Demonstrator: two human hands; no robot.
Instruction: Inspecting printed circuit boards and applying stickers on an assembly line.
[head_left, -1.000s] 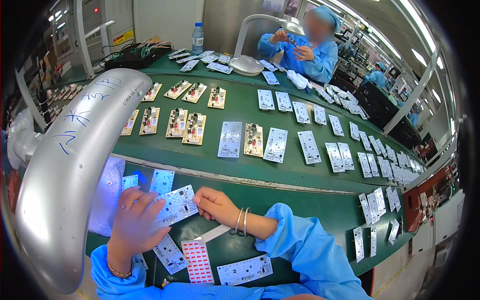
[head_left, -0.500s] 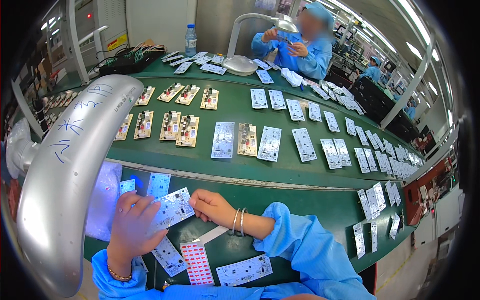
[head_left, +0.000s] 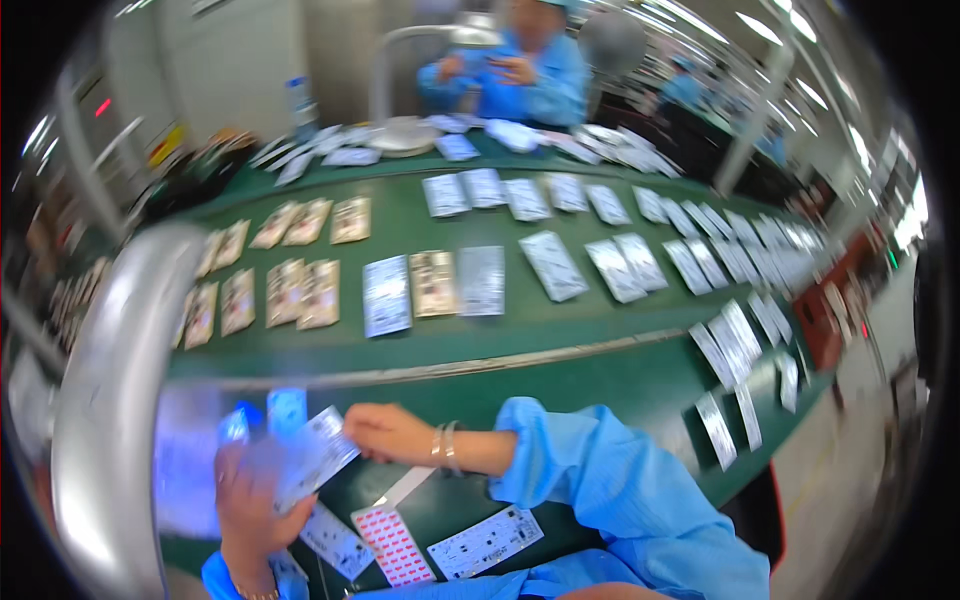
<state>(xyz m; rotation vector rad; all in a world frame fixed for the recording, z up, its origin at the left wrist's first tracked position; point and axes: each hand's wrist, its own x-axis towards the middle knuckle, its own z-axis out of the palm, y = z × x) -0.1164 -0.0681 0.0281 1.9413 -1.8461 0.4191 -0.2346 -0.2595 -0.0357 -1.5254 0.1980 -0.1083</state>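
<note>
A white circuit board is held tilted above the green bench. My left hand grips it from the left, its fingertips smeared by motion. At the board's right end my right hand is closed, fingers curled against the edge; any small item between them is hidden. Below lies a white sheet with rows of red stickers, with a pale strip at its top. White boards lie on either side of that sheet, one on the left and another on the right.
A silver lamp looms at the left, beside a clear plastic bag. Beyond a raised strip, rows of white boards and tan boards with components cover the green surface. Opposite, a person in blue works under another lamp.
The whole view has shifted and blurred, with the far boards appearing further left. Both hands stay at the same board, which is now tilted more steeply.
</note>
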